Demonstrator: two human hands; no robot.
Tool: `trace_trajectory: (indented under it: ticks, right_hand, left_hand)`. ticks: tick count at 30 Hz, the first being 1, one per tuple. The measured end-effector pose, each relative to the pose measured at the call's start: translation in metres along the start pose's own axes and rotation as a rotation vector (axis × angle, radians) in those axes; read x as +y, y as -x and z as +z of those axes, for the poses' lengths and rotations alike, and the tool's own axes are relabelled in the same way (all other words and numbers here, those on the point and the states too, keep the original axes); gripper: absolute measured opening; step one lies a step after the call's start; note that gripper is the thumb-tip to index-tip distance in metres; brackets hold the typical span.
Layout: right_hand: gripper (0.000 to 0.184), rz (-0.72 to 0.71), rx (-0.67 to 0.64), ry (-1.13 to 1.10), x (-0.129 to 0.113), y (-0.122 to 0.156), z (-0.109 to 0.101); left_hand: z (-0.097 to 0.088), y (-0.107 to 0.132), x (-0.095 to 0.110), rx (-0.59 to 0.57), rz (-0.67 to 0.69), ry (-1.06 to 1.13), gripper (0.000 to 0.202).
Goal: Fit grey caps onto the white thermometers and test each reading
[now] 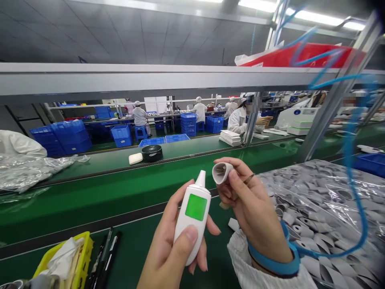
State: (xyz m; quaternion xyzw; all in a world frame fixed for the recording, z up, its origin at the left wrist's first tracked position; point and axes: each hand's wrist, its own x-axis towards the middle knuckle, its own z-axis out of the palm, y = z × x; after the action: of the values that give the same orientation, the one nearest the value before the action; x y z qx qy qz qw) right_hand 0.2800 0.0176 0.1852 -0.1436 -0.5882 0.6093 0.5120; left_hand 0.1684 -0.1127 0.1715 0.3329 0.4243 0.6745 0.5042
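Note:
My left hand [171, 249] is wrapped round a white ear thermometer [192, 214] with a green screen, its probe tip pointing up. Just to the right of the tip, my right hand [249, 204] pinches a small white probe cap [221, 172], its open end turned toward me. A blue wrist strap [270, 261] circles my right wrist, and its coiled blue cord runs up to the right. Cap and probe tip are close but apart.
A clear bag of several white caps [325, 208] lies on the right. A yellow bin [67, 257] and black pens [105, 257] sit at the lower left. On the green conveyor [120, 188] rest a black round grille [152, 153] and a white block [135, 158]. Workers in white sit beyond.

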Motion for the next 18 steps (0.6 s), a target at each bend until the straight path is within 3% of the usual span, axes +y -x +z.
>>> trace_trajectory:
  ticks: [7, 14, 18]
  right_hand:
    - [0.027, -0.012, 0.028, -0.096, 0.008, -0.001, 0.004]
    - [0.01, -0.13, -0.116, 0.07, 0.003, 0.004, 0.004]
    - [0.008, -0.142, -0.046, 0.038, 0.003, 0.005, 0.006]
  left_hand:
    - [0.005, -0.001, -0.003, 0.072, 0.0, -0.135, 0.098]
    - [0.011, -0.002, 0.001, 0.142, -0.057, -0.214, 0.093]
    - [0.011, -0.002, 0.0, 0.129, -0.063, -0.198, 0.096]
